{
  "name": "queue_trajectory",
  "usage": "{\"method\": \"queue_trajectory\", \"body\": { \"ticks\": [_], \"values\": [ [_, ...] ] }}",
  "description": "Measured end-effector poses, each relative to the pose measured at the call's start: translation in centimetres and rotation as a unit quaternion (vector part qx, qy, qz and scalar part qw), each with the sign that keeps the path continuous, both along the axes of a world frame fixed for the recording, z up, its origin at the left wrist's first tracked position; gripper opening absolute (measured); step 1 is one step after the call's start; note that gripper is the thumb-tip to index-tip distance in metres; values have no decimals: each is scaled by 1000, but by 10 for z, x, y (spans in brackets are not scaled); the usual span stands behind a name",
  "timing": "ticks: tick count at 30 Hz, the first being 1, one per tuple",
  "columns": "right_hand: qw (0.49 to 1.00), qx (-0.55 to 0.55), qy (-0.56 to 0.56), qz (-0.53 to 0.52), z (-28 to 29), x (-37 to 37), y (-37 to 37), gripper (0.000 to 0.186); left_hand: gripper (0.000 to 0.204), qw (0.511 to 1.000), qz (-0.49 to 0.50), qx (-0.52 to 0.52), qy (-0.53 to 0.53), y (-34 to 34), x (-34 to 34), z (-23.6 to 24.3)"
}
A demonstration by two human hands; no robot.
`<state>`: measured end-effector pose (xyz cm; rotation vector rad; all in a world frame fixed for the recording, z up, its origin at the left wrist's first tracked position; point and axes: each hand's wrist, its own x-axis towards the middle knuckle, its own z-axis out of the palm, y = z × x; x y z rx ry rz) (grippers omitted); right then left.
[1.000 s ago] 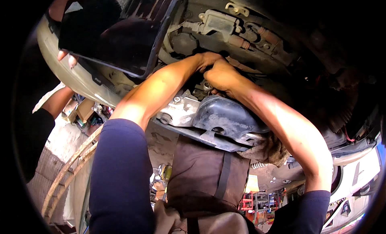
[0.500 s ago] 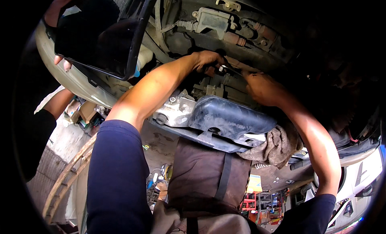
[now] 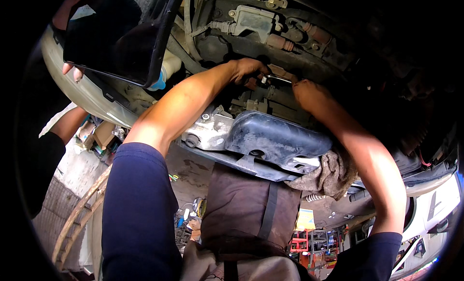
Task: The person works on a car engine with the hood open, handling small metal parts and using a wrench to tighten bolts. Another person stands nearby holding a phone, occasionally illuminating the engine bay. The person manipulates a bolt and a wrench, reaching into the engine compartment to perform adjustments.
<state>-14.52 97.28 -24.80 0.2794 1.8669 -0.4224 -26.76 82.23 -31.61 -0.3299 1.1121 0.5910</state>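
Gripping one end of a slim metal tool in the right hand, with the fist wrapped round it; reaching with the left hand to the opposite end, fingers bent into shadow. Cannot tell, in light this poor, whether pinching that end or merely resting against it on the left. Held between both hands, deep in the engine bay, beyond the black plastic cover and apart from it.

Worth noting a crumpled brown cloth at the cover's right end, beside the right forearm, and a dark-screened tablet at upper left, above another person's fingers.

As for the tool: could skid sideways under a hard pull if seated shallowly, with scraped knuckles as the likely price. Could also drop into the dark gaps beneath if let go on the right without firm support on the left. Possible, too, to snag the cloth by swinging the right forearm low, or to bump the tablet by lifting the left arm abruptly.
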Motion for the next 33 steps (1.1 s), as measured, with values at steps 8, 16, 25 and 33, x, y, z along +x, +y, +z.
{"method": "queue_trajectory", "body": {
  "ticks": [8,16,25,33],
  "values": [
    [994,-84,-16,65,-2,-8,6,33,21,1000,-17,13,-8,-5,4,-20],
    [995,-34,94,-11,17,-9,-10,25,22,999,-19,-3,-35,-5,3,-20],
    [980,-157,118,25,28,-36,-30,23,11,999,-22,-7,41,5,6,-12],
    [987,-150,-11,52,17,-89,-66,29,20,929,-290,202,107,-13,-11,-63]
  ]
}}
